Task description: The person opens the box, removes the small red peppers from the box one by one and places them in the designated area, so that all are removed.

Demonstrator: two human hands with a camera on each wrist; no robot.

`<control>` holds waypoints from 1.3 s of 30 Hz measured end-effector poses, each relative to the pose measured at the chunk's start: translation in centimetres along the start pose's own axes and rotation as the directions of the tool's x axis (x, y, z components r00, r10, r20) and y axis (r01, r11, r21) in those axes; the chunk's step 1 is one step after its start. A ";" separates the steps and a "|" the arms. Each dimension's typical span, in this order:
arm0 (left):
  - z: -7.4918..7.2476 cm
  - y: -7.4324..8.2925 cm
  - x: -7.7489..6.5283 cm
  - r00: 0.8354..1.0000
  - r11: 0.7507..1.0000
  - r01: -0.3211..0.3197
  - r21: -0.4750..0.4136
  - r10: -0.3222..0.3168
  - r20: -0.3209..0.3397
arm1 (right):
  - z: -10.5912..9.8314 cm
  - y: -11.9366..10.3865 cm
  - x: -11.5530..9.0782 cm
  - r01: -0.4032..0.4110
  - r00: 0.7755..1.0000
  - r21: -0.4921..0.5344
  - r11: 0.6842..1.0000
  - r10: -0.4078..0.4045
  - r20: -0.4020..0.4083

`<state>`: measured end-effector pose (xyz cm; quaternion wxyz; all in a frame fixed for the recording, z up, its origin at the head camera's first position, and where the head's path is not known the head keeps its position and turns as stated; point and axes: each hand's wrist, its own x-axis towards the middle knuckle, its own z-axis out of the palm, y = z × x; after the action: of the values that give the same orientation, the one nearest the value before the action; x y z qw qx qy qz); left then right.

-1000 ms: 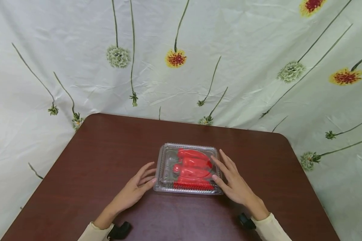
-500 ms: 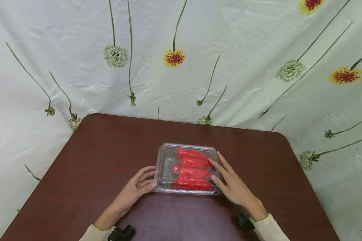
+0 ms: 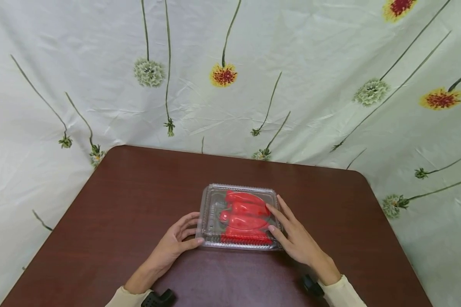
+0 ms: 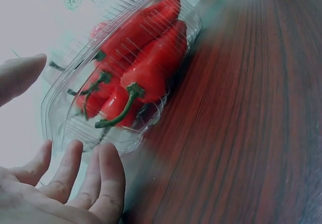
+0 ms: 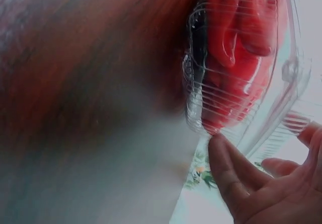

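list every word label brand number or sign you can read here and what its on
None can be read.
Clear container: no printed label seen; any moulded marks on its lid are too small to make out.
Black wrist devices: too small to tell.
Floral cloth and table: no legible text.

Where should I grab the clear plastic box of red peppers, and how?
Best, I think, on the left and right rims of the clear, rectangular plastic box, coming from both sides together: it's wide, and long red peppers lie across inside, so holding one might tip it.
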<state>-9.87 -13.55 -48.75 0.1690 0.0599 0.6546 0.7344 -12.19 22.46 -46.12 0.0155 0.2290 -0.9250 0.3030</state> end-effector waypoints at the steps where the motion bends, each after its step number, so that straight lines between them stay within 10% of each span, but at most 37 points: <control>1: 0.1 -0.1 0.0 1.000 1.000 -0.003 0.001 0.003 -0.005 | 0.1 0.0 0.0 -0.002 1.000 0.002 1.000 0.002 -0.007; 39: 2.6 -0.6 0.0 0.955 0.987 -0.056 0.148 0.096 -0.280 | 1.2 -0.4 0.0 0.048 0.997 0.068 0.997 -0.044 -0.056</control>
<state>-9.01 -11.07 -49.04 0.0395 -0.0100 0.7189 0.6940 -11.91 21.52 -46.90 0.0395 0.2423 -0.9077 0.3404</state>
